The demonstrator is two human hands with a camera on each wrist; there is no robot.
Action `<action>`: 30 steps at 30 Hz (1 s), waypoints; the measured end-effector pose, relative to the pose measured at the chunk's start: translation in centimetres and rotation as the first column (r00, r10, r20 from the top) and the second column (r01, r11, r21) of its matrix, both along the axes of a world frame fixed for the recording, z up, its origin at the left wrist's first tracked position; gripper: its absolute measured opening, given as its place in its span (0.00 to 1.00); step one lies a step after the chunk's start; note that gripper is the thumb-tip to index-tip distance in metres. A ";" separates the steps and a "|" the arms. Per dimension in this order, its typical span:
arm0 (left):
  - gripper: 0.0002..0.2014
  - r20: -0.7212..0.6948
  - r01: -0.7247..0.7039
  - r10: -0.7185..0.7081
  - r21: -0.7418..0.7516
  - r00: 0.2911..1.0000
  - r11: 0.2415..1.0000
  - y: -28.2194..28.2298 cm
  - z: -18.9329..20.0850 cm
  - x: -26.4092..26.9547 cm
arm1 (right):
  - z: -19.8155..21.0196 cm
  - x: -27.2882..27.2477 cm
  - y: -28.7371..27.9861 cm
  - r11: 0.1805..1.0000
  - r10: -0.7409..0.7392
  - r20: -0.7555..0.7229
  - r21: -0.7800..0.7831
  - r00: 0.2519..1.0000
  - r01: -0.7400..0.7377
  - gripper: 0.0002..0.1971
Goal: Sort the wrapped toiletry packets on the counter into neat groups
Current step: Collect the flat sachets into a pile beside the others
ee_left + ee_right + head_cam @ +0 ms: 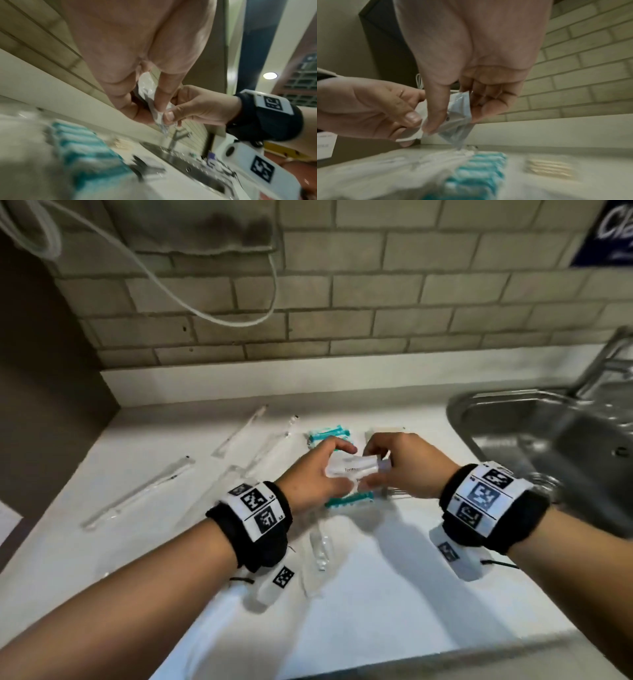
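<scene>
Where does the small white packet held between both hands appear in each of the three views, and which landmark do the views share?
Head: white packet at centre, pinched between left hand and right hand.
Left wrist: centre, crumpled, below the fingers.
Right wrist: centre, between both thumbs.
Shared landmark: teal packets on the counter.

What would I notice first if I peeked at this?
Two hands meet in the middle above the white counter: the left hand and right hand both pinch one small white packet. Teal-striped packets lie just behind them, and a shiny metal sink sits at the right.
</scene>
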State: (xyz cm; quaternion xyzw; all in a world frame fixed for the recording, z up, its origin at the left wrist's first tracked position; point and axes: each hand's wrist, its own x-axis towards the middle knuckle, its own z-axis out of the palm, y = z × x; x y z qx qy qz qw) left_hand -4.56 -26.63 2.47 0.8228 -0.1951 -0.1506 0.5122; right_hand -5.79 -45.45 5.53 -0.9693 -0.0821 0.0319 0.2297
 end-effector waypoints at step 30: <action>0.19 0.061 0.012 -0.108 0.819 0.992 0.574 -15.1 -4.8 -8.5 | -8.4 -7.3 -9.1 0.977 0.154 -0.175 -0.119 0.972 -0.177 0.17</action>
